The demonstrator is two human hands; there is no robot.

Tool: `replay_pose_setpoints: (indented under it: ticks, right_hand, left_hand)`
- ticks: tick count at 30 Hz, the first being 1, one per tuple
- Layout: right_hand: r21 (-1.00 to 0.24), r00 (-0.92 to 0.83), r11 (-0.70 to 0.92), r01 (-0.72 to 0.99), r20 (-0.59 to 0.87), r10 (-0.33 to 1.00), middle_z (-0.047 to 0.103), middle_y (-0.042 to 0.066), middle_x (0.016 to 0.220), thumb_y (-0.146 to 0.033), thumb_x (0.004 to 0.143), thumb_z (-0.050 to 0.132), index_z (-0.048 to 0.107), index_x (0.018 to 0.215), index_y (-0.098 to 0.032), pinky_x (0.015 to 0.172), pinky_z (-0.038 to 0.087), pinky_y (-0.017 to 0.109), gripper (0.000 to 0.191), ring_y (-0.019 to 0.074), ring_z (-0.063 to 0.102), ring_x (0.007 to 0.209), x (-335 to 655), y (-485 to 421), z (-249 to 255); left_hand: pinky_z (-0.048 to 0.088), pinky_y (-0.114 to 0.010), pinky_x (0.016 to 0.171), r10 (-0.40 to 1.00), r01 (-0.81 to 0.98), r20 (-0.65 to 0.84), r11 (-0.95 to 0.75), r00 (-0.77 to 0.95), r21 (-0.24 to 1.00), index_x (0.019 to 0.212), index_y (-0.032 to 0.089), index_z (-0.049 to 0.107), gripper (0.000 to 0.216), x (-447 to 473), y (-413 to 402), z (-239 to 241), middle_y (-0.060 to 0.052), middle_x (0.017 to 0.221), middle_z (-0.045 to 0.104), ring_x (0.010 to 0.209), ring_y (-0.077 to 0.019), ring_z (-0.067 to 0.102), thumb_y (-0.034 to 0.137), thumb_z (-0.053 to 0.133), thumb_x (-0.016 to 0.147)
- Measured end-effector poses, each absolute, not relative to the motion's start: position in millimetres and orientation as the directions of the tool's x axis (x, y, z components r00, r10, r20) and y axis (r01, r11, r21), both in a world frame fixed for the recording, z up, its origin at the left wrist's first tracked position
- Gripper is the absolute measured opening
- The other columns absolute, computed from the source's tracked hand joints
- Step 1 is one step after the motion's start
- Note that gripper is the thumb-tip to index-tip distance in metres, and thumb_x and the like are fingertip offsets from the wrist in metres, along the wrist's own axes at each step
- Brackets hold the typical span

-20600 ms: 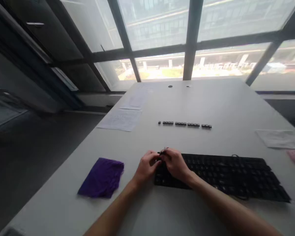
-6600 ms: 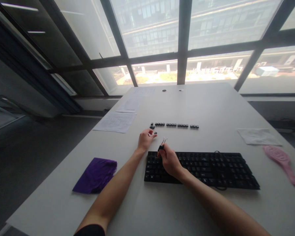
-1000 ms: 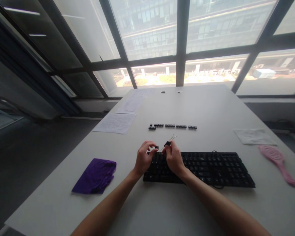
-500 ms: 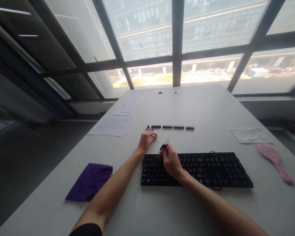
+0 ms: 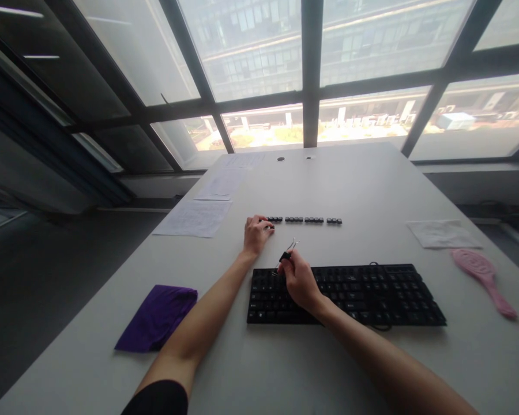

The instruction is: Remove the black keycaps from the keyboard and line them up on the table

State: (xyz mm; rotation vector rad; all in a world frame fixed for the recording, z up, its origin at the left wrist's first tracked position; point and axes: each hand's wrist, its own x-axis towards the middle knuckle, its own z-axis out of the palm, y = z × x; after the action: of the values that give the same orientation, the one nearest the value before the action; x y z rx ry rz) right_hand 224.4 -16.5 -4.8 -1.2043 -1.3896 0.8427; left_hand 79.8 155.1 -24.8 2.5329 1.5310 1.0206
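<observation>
My right hand [image 5: 301, 280] holds a black binder clip [image 5: 285, 256] with silver wire handles, over the upper left of the black keyboard [image 5: 372, 294]. One handle points up and away; the other end reaches down near the keys. Farther off, my left hand [image 5: 257, 235] rests on the table at the left end of a row of black keycaps [image 5: 294, 219]. Its thumb and fingers curl around keycaps there, partly hiding them. The row stands in small groups with gaps between.
A folded purple cloth [image 5: 158, 317] lies left of my left forearm. Printed papers [image 5: 194, 219] run along the table's left edge. At the right are a white sheet or cloth [image 5: 441, 234] and a pink hairbrush [image 5: 480, 274]. Windows stand behind the white table [image 5: 354, 184].
My left hand has moved slightly forward, so its fingers now cover the left end of the keycap row. My right hand keeps the binder clip at nearly the same place over the keyboard.
</observation>
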Motion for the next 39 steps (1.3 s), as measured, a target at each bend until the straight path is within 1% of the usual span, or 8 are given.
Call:
replay_pose_setpoints:
  ticks: [8,21,32,39]
  right_hand:
    - [-0.946,0.055,0.235,0.222,0.253,0.966,0.066,0.001,0.074,-0.024,0.096,0.044,0.051,0.088,-0.022,0.068,0.044,0.028,0.011,0.0177,0.062,0.067,224.2,-16.5,-6.3]
    - [-0.943,0.030,0.240,0.229,0.254,0.967,0.067,0.001,0.074,-0.024,0.096,0.044,0.052,0.089,-0.022,0.071,0.045,0.029,0.011,0.0183,0.063,0.068,224.0,-16.9,-5.3]
    - [-0.943,0.017,0.239,0.232,0.249,0.968,0.068,0.001,0.075,-0.024,0.096,0.045,0.054,0.092,-0.022,0.070,0.045,0.029,0.010,0.0185,0.063,0.068,225.2,-18.0,-0.4]
    - [-0.940,0.014,0.240,0.243,0.251,0.968,0.068,0.001,0.074,-0.025,0.096,0.045,0.055,0.092,-0.021,0.069,0.045,0.029,0.011,0.0180,0.062,0.066,224.3,-17.9,-1.7]
  left_hand:
    - [0.043,-0.042,0.096,0.831,0.823,0.501,-0.448,0.241,0.348,0.086,0.027,0.076,0.013,80.3,159.7,-28.5,-0.005,0.110,0.063,0.106,-0.0271,0.050,0.022,0.081,0.074]
    - [0.041,-0.042,0.096,0.851,0.824,0.472,-0.428,0.229,0.372,0.087,0.026,0.075,0.011,80.1,161.3,-27.3,-0.006,0.111,0.062,0.108,-0.0271,0.050,0.021,0.078,0.077]
    - [0.041,-0.042,0.099,0.841,0.813,0.493,-0.439,0.223,0.382,0.088,0.027,0.075,0.014,79.0,164.5,-30.7,-0.005,0.109,0.063,0.107,-0.0264,0.051,0.021,0.079,0.076]
    - [0.043,-0.043,0.096,0.852,0.826,0.480,-0.418,0.210,0.379,0.092,0.026,0.074,0.018,79.2,164.9,-29.7,-0.006,0.108,0.063,0.105,-0.0270,0.052,0.020,0.079,0.075]
